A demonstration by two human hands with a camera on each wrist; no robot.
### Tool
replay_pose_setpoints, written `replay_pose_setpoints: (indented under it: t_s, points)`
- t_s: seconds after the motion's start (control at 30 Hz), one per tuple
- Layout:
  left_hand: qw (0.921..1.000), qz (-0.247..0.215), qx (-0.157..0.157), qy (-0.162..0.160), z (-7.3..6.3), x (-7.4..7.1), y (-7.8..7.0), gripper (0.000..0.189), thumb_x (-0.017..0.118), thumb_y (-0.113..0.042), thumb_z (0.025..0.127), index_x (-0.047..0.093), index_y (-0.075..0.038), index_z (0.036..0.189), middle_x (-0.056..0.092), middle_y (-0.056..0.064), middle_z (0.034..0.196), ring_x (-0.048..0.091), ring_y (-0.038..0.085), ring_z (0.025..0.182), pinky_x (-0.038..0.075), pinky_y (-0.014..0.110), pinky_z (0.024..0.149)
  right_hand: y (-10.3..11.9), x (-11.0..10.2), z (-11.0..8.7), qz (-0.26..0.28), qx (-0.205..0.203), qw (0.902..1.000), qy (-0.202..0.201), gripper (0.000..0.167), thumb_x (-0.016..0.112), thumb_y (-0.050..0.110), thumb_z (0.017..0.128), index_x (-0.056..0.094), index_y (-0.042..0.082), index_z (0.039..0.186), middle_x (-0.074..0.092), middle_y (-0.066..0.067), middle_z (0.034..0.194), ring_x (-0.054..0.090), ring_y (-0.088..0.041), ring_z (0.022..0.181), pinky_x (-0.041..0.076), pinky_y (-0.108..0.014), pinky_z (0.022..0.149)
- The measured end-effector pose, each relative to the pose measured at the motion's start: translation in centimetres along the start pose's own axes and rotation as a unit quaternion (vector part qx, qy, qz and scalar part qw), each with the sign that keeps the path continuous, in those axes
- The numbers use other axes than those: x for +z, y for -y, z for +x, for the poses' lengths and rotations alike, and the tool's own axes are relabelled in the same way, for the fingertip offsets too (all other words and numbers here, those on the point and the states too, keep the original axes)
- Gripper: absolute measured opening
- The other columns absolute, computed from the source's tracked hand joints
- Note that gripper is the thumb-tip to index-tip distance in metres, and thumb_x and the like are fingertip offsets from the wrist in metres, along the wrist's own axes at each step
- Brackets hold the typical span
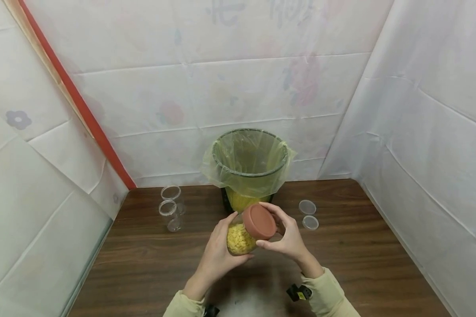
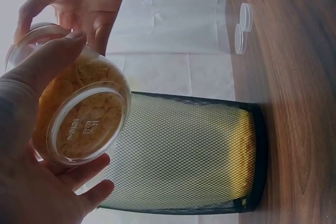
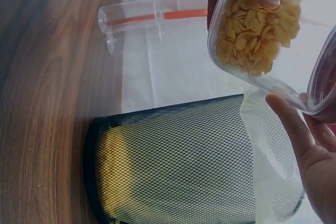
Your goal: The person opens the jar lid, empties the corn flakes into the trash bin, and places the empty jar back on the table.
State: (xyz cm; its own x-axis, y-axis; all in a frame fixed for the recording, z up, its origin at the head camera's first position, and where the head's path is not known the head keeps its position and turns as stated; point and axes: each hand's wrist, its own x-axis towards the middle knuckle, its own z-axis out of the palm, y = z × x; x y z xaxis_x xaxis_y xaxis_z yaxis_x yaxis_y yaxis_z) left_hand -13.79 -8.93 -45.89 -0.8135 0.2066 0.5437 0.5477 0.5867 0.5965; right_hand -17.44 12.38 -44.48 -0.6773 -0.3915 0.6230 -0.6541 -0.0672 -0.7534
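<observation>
A clear jar (image 1: 234, 219) part-filled with yellow flakes (image 1: 239, 240) is tilted above the table, in front of the mesh bin. My left hand (image 1: 218, 253) grips its body from the left. At the mouth end, my right hand (image 1: 288, 240) holds the reddish-brown lid (image 1: 260, 222) by its edge. Whether the lid is fastened cannot be told. In the left wrist view, the round jar base (image 2: 89, 124) with raised lettering faces the camera. The flakes (image 3: 254, 32) are heaped toward the base end in the right wrist view.
A black mesh bin (image 2: 184, 150) with a yellow liner (image 1: 250, 187) and yellow contents stands at the back. Two clear containers (image 1: 170, 215) without lids stand at left. Two clear lids (image 1: 307, 207) lie at right on the wooden table (image 1: 365, 259). White sheeting encloses the back and sides.
</observation>
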Motion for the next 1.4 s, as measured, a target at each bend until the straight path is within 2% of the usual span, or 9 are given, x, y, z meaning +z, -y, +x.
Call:
replay_pose_setpoints:
  t_s: [0.17,0.43,0.7,0.83,0.93,1.13,1.3,1.4]
  points:
    - [0.9998,-0.013,-0.005,-0.012,-0.2,0.3,0.0,0.110,0.094,-0.029,0.050,0.037,-0.012,0.143,0.052,0.003,0.128,0.052,0.017,0.113,0.049,0.041,0.088,0.2,-0.1,0.0,0.005,0.016,0.9998,0.010,0.081,0.078,0.001,0.071,0.038,0.000,0.141,0.054,-0.020,0.128,0.060,-0.017,0.111,0.056,-0.032,0.080]
    - [0.9995,-0.013,-0.012,-0.026,-0.1,0.7,-0.1,0.101,0.093,-0.030,0.050,0.044,-0.009,0.136,0.055,0.006,0.122,0.050,0.016,0.108,0.049,0.039,0.085,0.1,-0.4,0.1,0.019,0.051,0.9981,0.030,0.081,0.075,-0.004,0.074,0.035,0.003,0.143,0.049,-0.019,0.135,0.057,-0.016,0.116,0.054,-0.032,0.085]
    - [0.9988,0.009,-0.001,-0.048,-0.2,1.0,0.2,0.098,0.093,-0.034,0.049,0.047,-0.006,0.132,0.054,0.005,0.111,0.050,0.015,0.100,0.049,0.037,0.080,0.7,-0.6,0.5,0.011,0.099,0.9934,0.057,0.075,0.071,0.004,0.082,0.033,0.011,0.146,0.048,-0.013,0.137,0.056,-0.020,0.117,0.055,-0.034,0.083]
    - [0.9972,0.020,0.026,-0.067,-0.2,1.1,0.4,0.096,0.093,-0.032,0.047,0.050,-0.002,0.128,0.056,0.006,0.112,0.050,0.019,0.099,0.047,0.038,0.081,1.0,-0.4,0.7,-0.058,0.117,0.9904,0.044,0.065,0.069,0.013,0.086,0.038,0.016,0.143,0.053,-0.008,0.131,0.061,-0.018,0.106,0.056,-0.032,0.076]
    - [0.9952,0.040,0.045,-0.078,-0.1,1.2,0.6,0.095,0.091,-0.031,0.047,0.050,-0.002,0.128,0.056,0.007,0.115,0.050,0.021,0.100,0.046,0.037,0.082,1.3,-0.1,1.0,-0.123,0.121,0.9846,0.028,0.058,0.067,0.019,0.088,0.041,0.017,0.140,0.056,-0.006,0.126,0.062,-0.017,0.100,0.055,-0.030,0.075]
    - [0.9862,0.100,0.076,-0.108,-0.1,1.2,0.6,0.095,0.088,-0.029,0.046,0.051,-0.003,0.130,0.054,0.010,0.115,0.049,0.023,0.098,0.048,0.038,0.080,2.1,0.7,1.7,-0.179,0.137,0.9743,-0.005,0.044,0.063,0.025,0.091,0.048,0.015,0.132,0.060,-0.004,0.117,0.060,-0.017,0.096,0.052,-0.030,0.074]
    - [0.9761,0.138,0.102,-0.134,-0.1,1.4,0.5,0.092,0.087,-0.029,0.048,0.052,-0.002,0.129,0.053,0.015,0.114,0.050,0.027,0.098,0.048,0.040,0.080,2.7,1.6,1.9,-0.254,0.140,0.9564,-0.035,0.039,0.058,0.034,0.094,0.050,0.020,0.129,0.058,0.000,0.117,0.058,-0.012,0.092,0.051,-0.029,0.073]
    - [0.9741,0.141,0.106,-0.141,0.0,1.4,0.3,0.091,0.086,-0.029,0.049,0.053,-0.002,0.129,0.054,0.015,0.114,0.051,0.028,0.097,0.047,0.040,0.081,2.8,2.0,1.9,-0.292,0.126,0.9465,-0.055,0.037,0.056,0.034,0.095,0.053,0.019,0.129,0.058,-0.001,0.115,0.058,-0.012,0.090,0.052,-0.029,0.071]
